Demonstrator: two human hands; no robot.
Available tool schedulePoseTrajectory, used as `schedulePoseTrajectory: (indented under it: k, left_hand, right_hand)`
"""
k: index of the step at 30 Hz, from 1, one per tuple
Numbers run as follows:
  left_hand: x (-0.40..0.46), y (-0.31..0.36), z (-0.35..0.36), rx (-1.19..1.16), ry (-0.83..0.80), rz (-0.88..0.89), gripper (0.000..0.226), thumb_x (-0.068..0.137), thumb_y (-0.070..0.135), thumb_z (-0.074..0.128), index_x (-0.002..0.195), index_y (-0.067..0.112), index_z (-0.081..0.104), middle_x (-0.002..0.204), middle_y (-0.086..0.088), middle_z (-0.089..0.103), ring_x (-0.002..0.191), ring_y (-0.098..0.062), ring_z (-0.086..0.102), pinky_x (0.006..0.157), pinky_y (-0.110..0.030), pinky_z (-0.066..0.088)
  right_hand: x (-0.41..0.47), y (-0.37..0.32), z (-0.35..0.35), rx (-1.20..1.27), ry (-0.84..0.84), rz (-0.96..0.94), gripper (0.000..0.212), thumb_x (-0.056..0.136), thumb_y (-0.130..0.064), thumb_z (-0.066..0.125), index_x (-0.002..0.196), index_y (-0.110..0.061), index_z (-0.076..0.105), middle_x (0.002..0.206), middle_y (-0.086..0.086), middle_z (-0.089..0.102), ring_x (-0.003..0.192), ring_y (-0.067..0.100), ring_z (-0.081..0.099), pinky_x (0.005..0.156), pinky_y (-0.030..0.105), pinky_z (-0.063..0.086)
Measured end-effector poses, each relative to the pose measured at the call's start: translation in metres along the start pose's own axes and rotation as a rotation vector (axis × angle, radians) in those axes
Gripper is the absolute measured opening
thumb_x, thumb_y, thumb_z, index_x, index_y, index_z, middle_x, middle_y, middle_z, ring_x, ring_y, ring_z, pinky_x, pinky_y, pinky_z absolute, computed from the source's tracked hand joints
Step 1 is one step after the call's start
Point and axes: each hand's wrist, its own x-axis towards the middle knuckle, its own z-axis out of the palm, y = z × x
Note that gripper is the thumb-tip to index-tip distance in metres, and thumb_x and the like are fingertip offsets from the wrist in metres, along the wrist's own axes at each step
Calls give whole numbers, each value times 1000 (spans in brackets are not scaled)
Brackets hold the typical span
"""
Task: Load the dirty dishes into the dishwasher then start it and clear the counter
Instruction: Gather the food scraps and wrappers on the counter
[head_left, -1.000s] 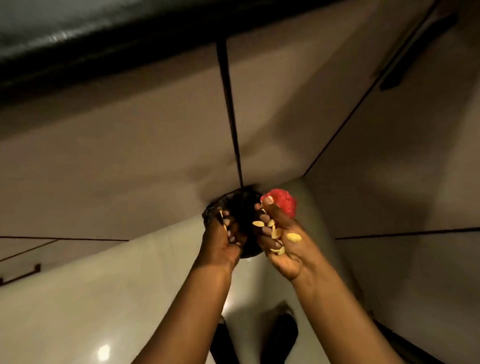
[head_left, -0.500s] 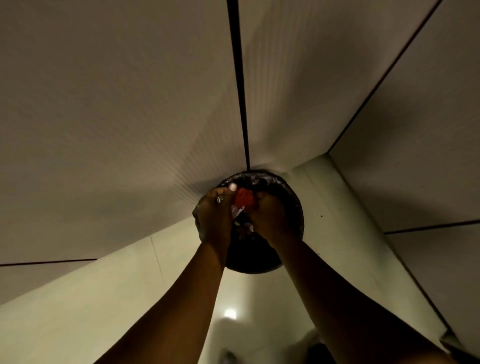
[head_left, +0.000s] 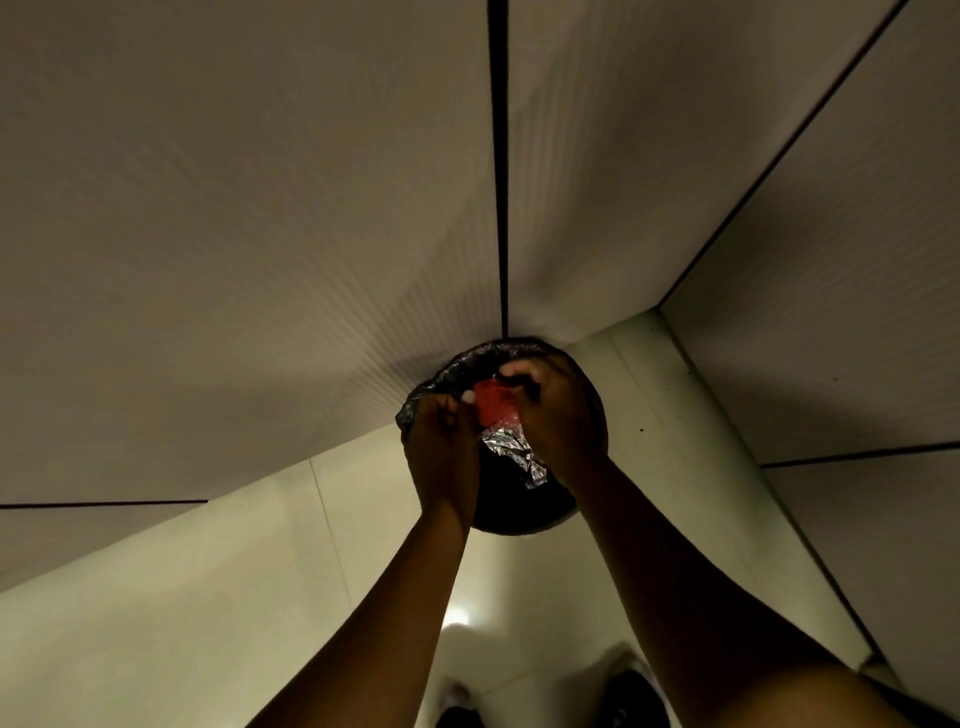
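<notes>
We are looking straight down into a corner where plain cabinet panels (head_left: 260, 234) rise on the far side and to the right, split by dark seams. A pale tiled floor (head_left: 208, 597) spreads below, with one bright glare spot near our feet (head_left: 631, 696), which show dark at the bottom edge. Tucked against the panels stands a round bin (head_left: 530, 514) lined with a black bag (head_left: 447, 371). Inside it we see crumpled silver foil (head_left: 511, 452); the rest of the contents is hidden by our hands and by shadow. Over the bin's mouth, our left hand (head_left: 441, 447) and right hand (head_left: 556, 415) meet on a red piece (head_left: 491, 402), held between them above the foil. Both grips are closed: the right fingers curl over the red piece from above, the left fingertips pinch its near edge.
</notes>
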Motion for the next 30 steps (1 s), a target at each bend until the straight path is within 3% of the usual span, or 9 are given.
schedulePoseTrajectory:
  k: [2,4,7,10,12,14,21,25,30]
  left_hand:
    - [-10,18,-6,-32,-1,-78,20,87,41,48,87,26,60,90,-1,68,89,-22,65,85,-42,54]
    - [-35,52,-10,-120,27,-110,17,87,29,47,92,21,61,97,-1,65,93,-23,61,86,-38,51]
    - [-73,114,-22,-39,74,-41,22,95,17,47,109,17,65,103,9,60,100,-15,58,92,-23,45]
    - [-117,163,-27,-28,62,35,18,97,5,49,107,14,62,99,7,59,96,-11,56,79,-2,34]
    - [-137,261,-43,-83,-55,153,19,97,10,49,103,27,57,101,4,64,96,-14,61,82,-14,41]
    - [-150,270,-49,-118,-77,188,20,97,14,50,100,33,56,91,6,65,87,-9,63,78,-21,47]
    - [-202,482,-106,-95,-141,797,17,95,29,48,112,30,52,97,14,62,86,0,60,75,-13,44]
    - [-164,556,-91,-11,-59,897,16,96,18,51,112,20,52,95,6,60,83,-12,57,72,-29,48]
    - [-91,601,-42,239,-88,921,23,94,12,53,117,13,59,111,-4,62,102,-22,57,89,-38,48]
  right_hand:
    - [-10,-11,-24,320,61,148,24,90,1,53,104,-9,70,105,-1,67,97,15,64,93,29,50]
    - [-24,-24,-53,734,120,299,17,93,1,54,105,-3,65,98,9,71,88,23,70,81,33,58]
    - [-56,-51,-99,921,31,481,16,97,-3,51,102,-8,65,92,4,70,86,20,65,74,31,54]
    - [-89,-75,-118,744,48,555,18,96,-4,54,104,-7,69,87,-3,65,73,9,58,70,25,46]
    - [-88,-159,-207,783,70,516,14,94,-5,55,97,-7,69,70,2,60,50,9,50,47,21,40]
    - [-90,-177,-214,763,41,422,14,96,-8,54,96,-5,68,63,2,59,46,8,48,40,20,34]
    - [-112,-350,-380,793,256,-5,14,96,-6,54,95,-5,67,68,4,61,54,10,54,45,20,42]
    - [-85,-381,-440,648,445,-124,11,97,-8,55,97,-9,66,73,5,63,60,14,57,50,23,46]
    - [-4,-356,-487,80,603,-122,18,88,-18,68,105,-15,63,102,5,61,94,20,58,78,23,42]
